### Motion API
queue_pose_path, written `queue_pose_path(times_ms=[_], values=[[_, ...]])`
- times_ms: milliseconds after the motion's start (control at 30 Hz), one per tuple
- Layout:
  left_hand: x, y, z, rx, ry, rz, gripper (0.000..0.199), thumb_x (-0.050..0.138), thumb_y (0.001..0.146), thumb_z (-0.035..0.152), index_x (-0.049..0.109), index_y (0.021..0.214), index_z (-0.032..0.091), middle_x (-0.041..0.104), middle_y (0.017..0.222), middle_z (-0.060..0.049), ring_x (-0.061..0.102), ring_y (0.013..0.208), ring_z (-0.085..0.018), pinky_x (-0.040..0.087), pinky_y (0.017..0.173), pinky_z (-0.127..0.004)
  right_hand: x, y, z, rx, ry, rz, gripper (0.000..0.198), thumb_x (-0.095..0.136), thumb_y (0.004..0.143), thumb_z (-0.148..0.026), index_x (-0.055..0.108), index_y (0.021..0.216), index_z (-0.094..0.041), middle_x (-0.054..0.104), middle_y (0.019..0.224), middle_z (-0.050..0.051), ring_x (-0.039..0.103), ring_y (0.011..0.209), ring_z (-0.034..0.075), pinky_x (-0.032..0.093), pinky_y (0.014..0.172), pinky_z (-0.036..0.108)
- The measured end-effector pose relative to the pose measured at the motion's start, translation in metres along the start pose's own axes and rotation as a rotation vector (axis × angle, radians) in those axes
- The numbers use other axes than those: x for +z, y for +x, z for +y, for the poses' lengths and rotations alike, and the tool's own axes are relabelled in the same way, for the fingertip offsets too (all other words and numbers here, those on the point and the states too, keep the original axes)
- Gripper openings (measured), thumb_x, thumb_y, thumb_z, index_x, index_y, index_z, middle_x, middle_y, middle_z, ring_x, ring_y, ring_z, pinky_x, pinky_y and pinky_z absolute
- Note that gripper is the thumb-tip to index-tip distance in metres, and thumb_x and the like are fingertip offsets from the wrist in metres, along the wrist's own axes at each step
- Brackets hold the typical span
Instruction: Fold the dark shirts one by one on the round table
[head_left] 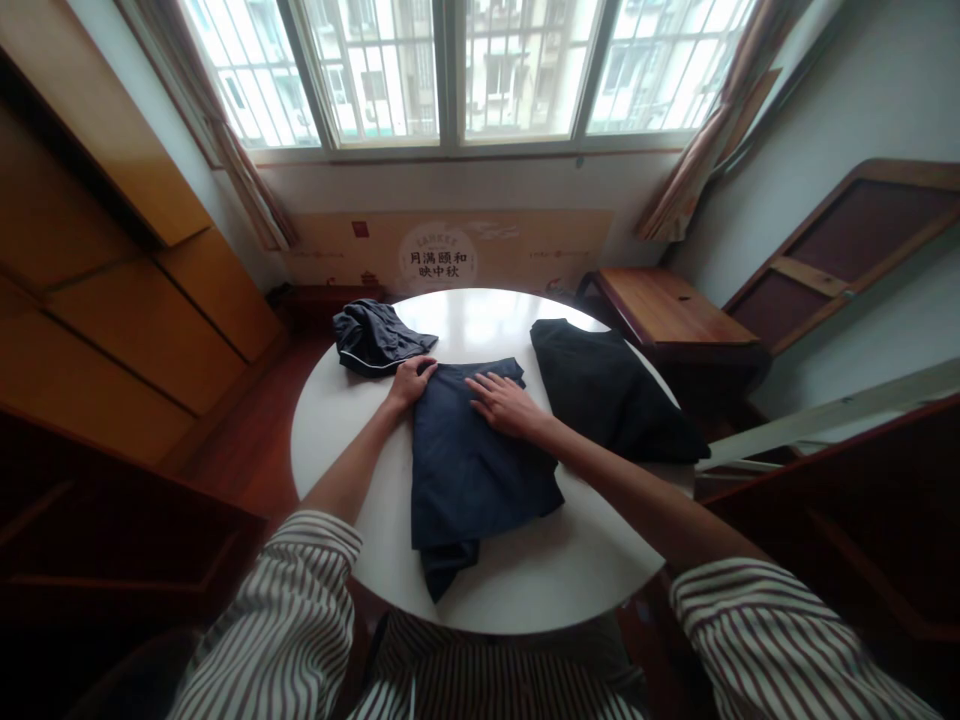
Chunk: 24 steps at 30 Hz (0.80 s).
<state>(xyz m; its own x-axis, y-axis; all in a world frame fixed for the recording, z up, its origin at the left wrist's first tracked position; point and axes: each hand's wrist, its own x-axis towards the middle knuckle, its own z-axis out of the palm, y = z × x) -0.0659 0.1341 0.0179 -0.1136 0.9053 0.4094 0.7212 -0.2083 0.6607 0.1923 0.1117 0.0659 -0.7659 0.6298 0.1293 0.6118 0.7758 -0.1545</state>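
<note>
Dark navy shorts (480, 470) lie folded in half on a round white table (330, 440), waist end away from me. One lower corner of an under layer sticks out at the near left. At the far left corner of the waist, my left hand (413, 382) pinches the cloth between thumb and fingers. My right hand (506, 403) rests flat on the upper right of the shorts, fingers spread. Just beyond my left hand is a crumpled dark garment (379, 338) with white piping. A folded black garment (607, 390) lies right of my right hand.
A wooden side table (667, 308) stands beyond the table at the right. Orange-brown cabinets (127, 320) line the left side. Barred windows (450, 70) and a printed banner (525, 245) are at the back. Dark wooden furniture (855, 530) flanks me at the right.
</note>
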Motion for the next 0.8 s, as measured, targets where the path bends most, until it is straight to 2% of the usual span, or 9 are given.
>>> queue_pose_path(times_ms=[67,167,233,333,467,533,633,733,800], values=[[0.002,0.001,-0.004,-0.007,-0.047,0.002,0.019,0.062,0.089,0.029,0.073,0.100,0.017,0.074,0.104,-0.009,0.068,0.099,-0.024,0.051,0.096,-0.038,0.008,-0.005,0.017,0.121,-0.082,-0.042,0.058,0.032,0.103,-0.045,0.037,0.153,-0.016,0.034,0.157,0.016,0.030,0.146,0.031,0.025,0.117,0.050],[0.003,0.003,-0.009,-0.022,-0.118,0.002,0.019,0.064,0.087,0.030,0.073,0.097,0.017,0.074,0.100,-0.009,0.068,0.097,-0.025,0.051,0.094,-0.038,0.014,-0.018,0.030,0.270,-0.121,-0.077,0.069,0.025,0.102,-0.051,0.029,0.155,-0.005,0.026,0.159,0.022,0.024,0.148,0.033,0.025,0.118,0.046],[0.003,0.004,-0.013,-0.032,-0.172,-0.007,0.022,0.064,0.086,0.032,0.072,0.100,0.016,0.073,0.098,-0.009,0.068,0.094,-0.024,0.052,0.090,-0.037,0.013,-0.024,0.033,0.310,-0.130,-0.100,0.072,0.022,0.102,-0.049,0.028,0.153,0.002,0.024,0.159,0.025,0.025,0.148,0.033,0.026,0.118,0.044],[0.002,0.004,-0.016,-0.040,-0.258,-0.046,0.030,0.060,0.088,0.034,0.069,0.110,0.015,0.072,0.095,-0.008,0.068,0.086,-0.021,0.053,0.081,-0.032,0.005,-0.024,0.033,0.319,-0.166,-0.137,0.070,0.023,0.102,-0.046,0.031,0.151,0.004,0.026,0.158,0.025,0.027,0.146,0.034,0.026,0.117,0.049],[-0.002,0.003,-0.012,-0.028,-0.359,-0.096,0.035,0.055,0.091,0.033,0.065,0.118,0.014,0.070,0.096,-0.007,0.065,0.081,-0.017,0.052,0.073,-0.027,-0.006,-0.016,0.020,0.227,-0.202,-0.027,0.064,0.024,0.102,-0.041,0.034,0.151,0.001,0.028,0.158,0.023,0.024,0.147,0.034,0.020,0.118,0.054],[-0.003,0.003,-0.009,-0.008,-0.431,-0.125,0.034,0.055,0.091,0.033,0.064,0.118,0.014,0.069,0.099,-0.007,0.063,0.081,-0.016,0.051,0.073,-0.026,-0.007,-0.012,0.010,0.083,-0.152,0.010,0.061,0.023,0.103,-0.042,0.031,0.155,-0.010,0.028,0.159,0.017,0.023,0.148,0.031,0.020,0.119,0.053],[-0.004,0.002,-0.007,0.005,-0.485,-0.153,0.033,0.056,0.091,0.034,0.063,0.118,0.015,0.066,0.093,-0.006,0.061,0.077,-0.015,0.048,0.068,-0.024,0.001,-0.011,-0.004,-0.054,-0.069,-0.071,0.057,0.025,0.103,-0.047,0.023,0.158,-0.029,0.028,0.161,0.007,0.022,0.149,0.032,0.021,0.117,0.059],[-0.005,0.004,-0.010,-0.009,-0.434,-0.169,0.032,0.053,0.093,0.034,0.062,0.118,0.016,0.062,0.081,-0.003,0.057,0.069,-0.014,0.046,0.062,-0.023,0.011,-0.017,-0.007,-0.027,-0.067,-0.120,0.057,0.028,0.103,-0.051,0.022,0.157,-0.035,0.024,0.162,0.002,0.017,0.149,0.036,0.018,0.116,0.063],[-0.006,0.007,-0.012,0.007,-0.323,-0.161,0.027,0.054,0.093,0.033,0.064,0.112,0.016,0.060,0.077,-0.002,0.057,0.069,-0.016,0.047,0.065,-0.026,0.016,-0.023,-0.004,0.004,-0.093,-0.108,0.057,0.027,0.103,-0.051,0.024,0.157,-0.035,0.021,0.163,0.002,0.016,0.149,0.037,0.017,0.117,0.062]])
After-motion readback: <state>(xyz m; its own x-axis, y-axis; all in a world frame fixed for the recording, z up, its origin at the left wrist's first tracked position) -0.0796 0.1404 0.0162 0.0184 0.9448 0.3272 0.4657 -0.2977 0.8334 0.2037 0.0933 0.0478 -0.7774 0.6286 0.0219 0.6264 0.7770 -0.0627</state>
